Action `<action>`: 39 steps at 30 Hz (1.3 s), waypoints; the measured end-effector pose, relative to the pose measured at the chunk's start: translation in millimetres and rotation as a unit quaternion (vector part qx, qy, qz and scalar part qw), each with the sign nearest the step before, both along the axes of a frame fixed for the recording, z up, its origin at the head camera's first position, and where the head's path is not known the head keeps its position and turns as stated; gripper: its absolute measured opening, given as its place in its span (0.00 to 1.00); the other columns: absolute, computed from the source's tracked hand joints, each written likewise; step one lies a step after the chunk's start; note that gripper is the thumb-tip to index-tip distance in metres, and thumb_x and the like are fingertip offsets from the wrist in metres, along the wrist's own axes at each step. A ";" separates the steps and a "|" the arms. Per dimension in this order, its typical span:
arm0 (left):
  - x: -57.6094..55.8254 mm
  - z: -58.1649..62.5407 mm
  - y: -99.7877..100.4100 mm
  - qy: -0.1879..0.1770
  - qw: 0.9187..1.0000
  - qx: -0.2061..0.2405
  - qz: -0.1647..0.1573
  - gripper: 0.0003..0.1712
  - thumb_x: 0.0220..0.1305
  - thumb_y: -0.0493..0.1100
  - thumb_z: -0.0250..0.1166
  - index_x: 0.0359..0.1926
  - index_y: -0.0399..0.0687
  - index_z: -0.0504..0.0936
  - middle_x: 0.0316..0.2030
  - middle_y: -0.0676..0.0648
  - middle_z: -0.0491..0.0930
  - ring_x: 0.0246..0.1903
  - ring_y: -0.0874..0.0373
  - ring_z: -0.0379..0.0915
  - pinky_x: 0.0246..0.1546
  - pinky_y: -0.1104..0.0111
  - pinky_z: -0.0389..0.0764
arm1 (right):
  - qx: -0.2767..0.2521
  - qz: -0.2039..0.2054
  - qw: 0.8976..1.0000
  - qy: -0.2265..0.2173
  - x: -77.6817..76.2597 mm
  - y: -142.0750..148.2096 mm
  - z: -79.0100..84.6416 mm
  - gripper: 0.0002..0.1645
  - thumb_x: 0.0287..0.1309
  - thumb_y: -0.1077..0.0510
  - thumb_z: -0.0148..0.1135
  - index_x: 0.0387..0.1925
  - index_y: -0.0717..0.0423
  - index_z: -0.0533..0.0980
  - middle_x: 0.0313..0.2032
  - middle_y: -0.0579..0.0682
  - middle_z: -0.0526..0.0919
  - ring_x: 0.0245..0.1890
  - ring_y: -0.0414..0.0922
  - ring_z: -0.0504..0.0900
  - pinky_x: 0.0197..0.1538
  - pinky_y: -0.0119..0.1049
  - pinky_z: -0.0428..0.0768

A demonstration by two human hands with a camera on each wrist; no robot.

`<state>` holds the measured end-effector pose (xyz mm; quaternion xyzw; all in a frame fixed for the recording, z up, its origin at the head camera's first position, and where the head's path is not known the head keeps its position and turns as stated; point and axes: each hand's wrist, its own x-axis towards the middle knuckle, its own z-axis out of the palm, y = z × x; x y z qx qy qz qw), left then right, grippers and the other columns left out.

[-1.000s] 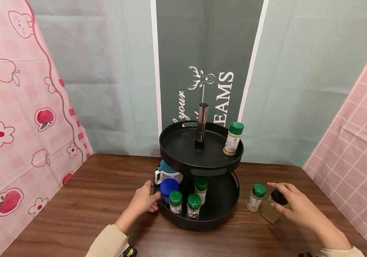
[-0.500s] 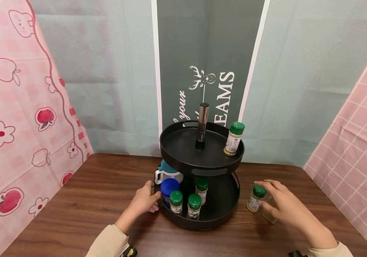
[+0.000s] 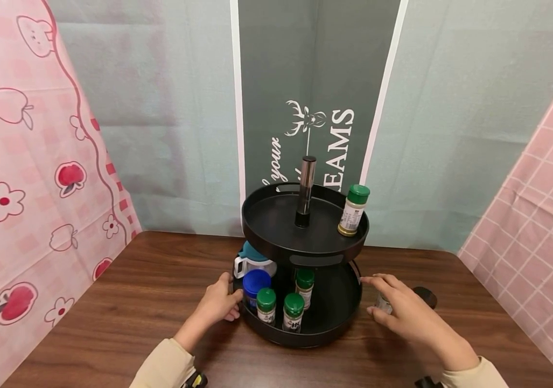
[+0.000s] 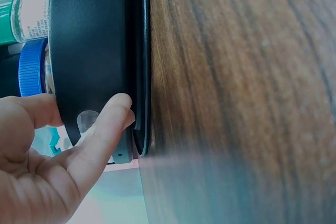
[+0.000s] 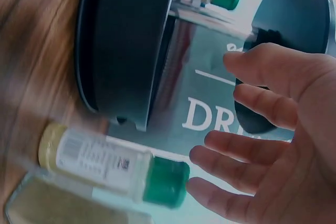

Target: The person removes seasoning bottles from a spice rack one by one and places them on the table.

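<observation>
A person's left hand (image 3: 218, 299) grips the left edge of the lower tray (image 3: 331, 304) of a black two-tier rack, thumb at the rim and a finger against the outer wall. The right hand (image 3: 402, 310) is released, its fingers spread and holding nothing, just right of the rack. Close to its fingertips stands a green-capped spice shaker (image 5: 105, 161) on the wooden table (image 3: 135, 302); whether they touch the cap, I cannot tell. Just right of that shaker is a black-lidded jar (image 3: 425, 296), mostly hidden behind the hand in the head view.

Inside the lower tray, a teal-lidded container (image 3: 261, 268) with a white handle sits at the far left, a blue-lidded jar (image 3: 256, 285) nearer, then two green-capped shakers (image 3: 293, 312) along the near edge and a third shaker (image 3: 305, 291) behind them. The upper tray (image 3: 276, 226) carries one upright green-capped bottle (image 3: 351, 213) at its right side.
</observation>
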<state>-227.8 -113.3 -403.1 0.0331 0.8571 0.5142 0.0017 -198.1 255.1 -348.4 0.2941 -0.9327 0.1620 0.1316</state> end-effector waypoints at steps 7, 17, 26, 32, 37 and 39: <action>0.0 -0.1 -0.1 -0.001 1.000 0.001 0.001 0.23 0.56 0.35 0.56 0.51 0.28 0.62 0.14 0.41 0.75 0.12 0.53 0.74 0.12 0.62 0.79 | -0.006 0.016 1.000 -0.024 -1.2 -16.6 -6.5 0.30 0.50 0.55 0.64 0.56 0.53 0.68 0.51 0.54 0.72 0.46 0.48 0.74 0.40 0.49 0.78; -0.7 -1.5 0.3 0.000 1.000 -0.004 -0.002 0.22 0.56 0.34 0.56 0.49 0.28 0.62 0.14 0.41 0.75 0.11 0.53 0.74 0.12 0.62 0.79 | -0.024 0.064 0.997 -0.030 -1.1 -37.7 -14.9 0.29 0.53 0.54 0.62 0.58 0.50 0.67 0.52 0.52 0.71 0.49 0.48 0.73 0.42 0.50 0.78; -0.2 0.2 0.8 0.004 1.000 -0.006 0.002 0.19 0.56 0.34 0.55 0.47 0.29 0.63 0.13 0.41 0.74 0.11 0.53 0.74 0.12 0.61 0.79 | -0.027 0.081 0.996 -0.019 -5.2 -56.1 -16.8 0.33 0.52 0.55 0.63 0.60 0.49 0.64 0.54 0.54 0.69 0.48 0.48 0.72 0.42 0.50 0.78; -0.8 -0.9 0.4 0.001 1.000 -0.006 0.004 0.19 0.56 0.34 0.55 0.48 0.29 0.62 0.13 0.41 0.74 0.11 0.53 0.74 0.12 0.62 0.79 | -0.032 0.080 0.996 -0.036 -7.5 -66.7 -17.9 0.38 0.51 0.56 0.63 0.64 0.51 0.60 0.58 0.60 0.65 0.51 0.52 0.71 0.43 0.53 0.77; -1.2 -1.7 0.9 0.003 1.000 -0.004 0.003 0.20 0.56 0.34 0.55 0.48 0.29 0.62 0.13 0.41 0.74 0.11 0.53 0.74 0.11 0.62 0.79 | -0.035 0.076 0.996 -0.034 -10.6 -74.6 -19.1 0.41 0.50 0.56 0.64 0.66 0.49 0.58 0.60 0.62 0.63 0.51 0.51 0.70 0.43 0.52 0.77; -1.1 -1.6 1.0 0.003 1.000 -0.004 0.002 0.20 0.56 0.34 0.55 0.48 0.29 0.62 0.13 0.41 0.74 0.11 0.53 0.74 0.11 0.62 0.79 | -0.034 0.076 0.996 -0.028 -12.7 -77.7 -19.8 0.42 0.50 0.55 0.64 0.66 0.49 0.58 0.60 0.61 0.62 0.52 0.51 0.70 0.43 0.52 0.77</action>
